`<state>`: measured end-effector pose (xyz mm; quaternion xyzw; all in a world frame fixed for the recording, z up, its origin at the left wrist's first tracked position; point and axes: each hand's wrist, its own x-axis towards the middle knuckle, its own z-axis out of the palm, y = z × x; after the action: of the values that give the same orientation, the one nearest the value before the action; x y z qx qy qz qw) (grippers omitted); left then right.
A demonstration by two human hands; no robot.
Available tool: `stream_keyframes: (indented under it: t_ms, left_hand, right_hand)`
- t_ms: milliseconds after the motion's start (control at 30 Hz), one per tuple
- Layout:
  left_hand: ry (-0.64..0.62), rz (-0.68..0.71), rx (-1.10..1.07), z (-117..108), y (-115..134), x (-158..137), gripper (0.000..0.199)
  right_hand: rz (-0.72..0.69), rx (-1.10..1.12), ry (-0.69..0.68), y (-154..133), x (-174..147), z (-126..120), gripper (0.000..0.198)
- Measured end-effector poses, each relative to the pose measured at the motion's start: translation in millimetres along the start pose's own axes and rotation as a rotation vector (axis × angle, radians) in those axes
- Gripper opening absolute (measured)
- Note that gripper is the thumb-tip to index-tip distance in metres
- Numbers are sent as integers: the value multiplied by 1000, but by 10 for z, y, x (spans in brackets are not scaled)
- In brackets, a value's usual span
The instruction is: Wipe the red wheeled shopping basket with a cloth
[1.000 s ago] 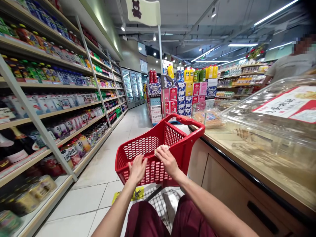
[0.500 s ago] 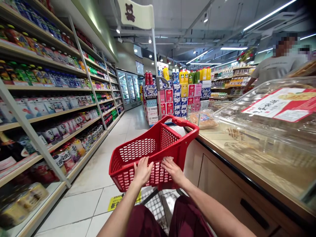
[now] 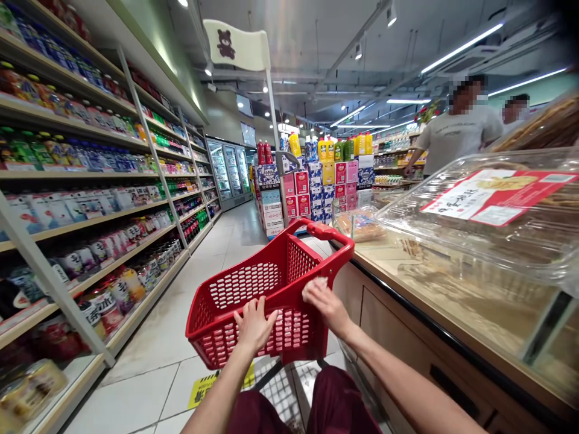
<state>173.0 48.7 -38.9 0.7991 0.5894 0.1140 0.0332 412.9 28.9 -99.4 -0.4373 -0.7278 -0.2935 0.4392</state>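
Note:
A red plastic shopping cart point(image 3: 246, 286) with perforated sides stands sideways in front of me, its handle toward the right. My left hand point(image 3: 256, 325) lies with fingers spread at the near side wall, its fingertips by the top rim. Farther right, my right hand point(image 3: 324, 304) is closed against the same wall, near the handle end. A small crumpled pale tissue point(image 3: 320, 281) shows at its fingertips, mostly covered by the fingers. The cart carries a pole with a cream bear flag point(image 3: 237, 45).
Drink shelves point(image 3: 149, 144) line the left. On the right runs a wooden counter point(image 3: 384, 301) with clear food boxes point(image 3: 479, 205). Stacked cartons point(image 3: 312, 187) stand ahead, and a person in a grey shirt point(image 3: 461, 135) is beyond the counter. A yellow floor sign point(image 3: 203, 386) lies below.
My right hand has moved right and slightly up along the cart wall, away from my left. The left fingers have spread. The view has shifted slightly, and the person appears farther left.

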Motion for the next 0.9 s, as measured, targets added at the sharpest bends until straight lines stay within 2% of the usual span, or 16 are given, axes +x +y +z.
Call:
stream_keyframes:
  t_ms: [67,133,200,300,367,467,533,633,700,733,833,900]
  left_hand:
    - [10,4,-2,8,0,-4,59]
    - [16,15,-11,13,0,-8,58]
    - [10,26,-14,19,0,-11,58]
    - [15,24,-16,31,-2,-5,57]
    - [30,18,-17,41,-4,5,57]
    - [44,8,-24,44,-9,17,58]
    - [34,11,-37,39,-15,14,59]
    - [22,11,-46,35,-34,10,59]
    - [27,4,-42,43,-52,19,59]
    - [30,1,-38,48,-61,26,59]
    - [29,4,-36,59,-78,40,59]
    - [26,9,-35,57,-74,28,60]
  right_hand:
    - [144,-34,123,141,106,-87,40]
    - [247,-52,177,228,69,-145,42]
    - [246,-37,123,224,-131,-167,44]
    - [128,20,-41,199,-381,-197,47]
    - [145,13,-5,280,-282,-253,45]
    - [296,-70,200,456,91,-340,45]
    - [334,-102,247,446,184,-339,45]
    - [254,-84,168,246,-40,-249,42]
    - [117,-30,9,180,-173,-214,41]
    - [128,-31,25,201,-161,-227,42]
    - [270,-106,210,377,181,-334,43]
    - [287,-159,219,423,461,-335,41]
